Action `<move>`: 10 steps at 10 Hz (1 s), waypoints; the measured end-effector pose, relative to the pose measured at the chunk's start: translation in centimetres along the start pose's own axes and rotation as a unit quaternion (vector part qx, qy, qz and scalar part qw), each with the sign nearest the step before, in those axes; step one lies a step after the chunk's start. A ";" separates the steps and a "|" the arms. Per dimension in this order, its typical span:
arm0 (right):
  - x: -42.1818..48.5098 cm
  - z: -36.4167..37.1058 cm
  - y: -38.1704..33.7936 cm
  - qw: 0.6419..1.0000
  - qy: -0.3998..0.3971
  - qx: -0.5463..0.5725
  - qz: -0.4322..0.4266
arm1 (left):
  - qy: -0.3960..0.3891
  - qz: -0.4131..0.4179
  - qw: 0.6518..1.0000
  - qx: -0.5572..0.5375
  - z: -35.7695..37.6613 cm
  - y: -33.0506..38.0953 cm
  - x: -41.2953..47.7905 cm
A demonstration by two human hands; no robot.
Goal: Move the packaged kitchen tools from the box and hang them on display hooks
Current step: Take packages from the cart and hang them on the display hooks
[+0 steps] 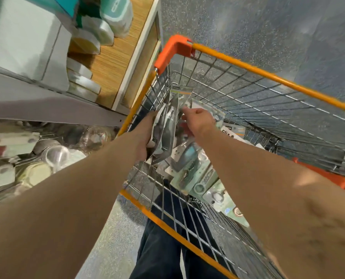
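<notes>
At frame centre, the left hand (147, 135) grips a stack of packaged tools (168, 121) over the wire cart (268, 77); the right hand (197, 119) pinches another; more packages (189, 170) remain below, no hooks visible.

clear packaged tools (168, 125) upright, others (189, 170) flat
</notes>
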State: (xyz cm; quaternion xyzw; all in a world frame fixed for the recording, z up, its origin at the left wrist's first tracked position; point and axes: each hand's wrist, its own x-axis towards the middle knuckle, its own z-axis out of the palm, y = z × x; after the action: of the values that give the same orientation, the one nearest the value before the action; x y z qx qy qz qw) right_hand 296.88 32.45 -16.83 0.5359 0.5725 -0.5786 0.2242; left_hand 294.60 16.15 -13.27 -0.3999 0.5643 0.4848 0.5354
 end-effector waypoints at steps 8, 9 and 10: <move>-3.9 -2.4 1.3 0.980 0.190 -0.004 -0.064 | 0.055 0.041 0.993 0.099 2.9 -0.5 -1.5; -6.6 -4.5 1.9 0.981 0.179 0.022 -0.071 | 0.063 0.067 0.992 0.086 3.2 -1.7 -1.0; -9.5 -6.2 2.2 0.979 0.168 0.029 -0.113 | 0.083 0.128 0.984 0.089 4.2 -2.5 -6.2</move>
State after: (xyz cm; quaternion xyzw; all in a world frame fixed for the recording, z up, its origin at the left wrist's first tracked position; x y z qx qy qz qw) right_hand 304.15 34.13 -7.96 0.5635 0.6417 -0.5185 0.0424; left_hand 298.58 19.30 -7.26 -0.3140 0.6940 0.4625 0.4538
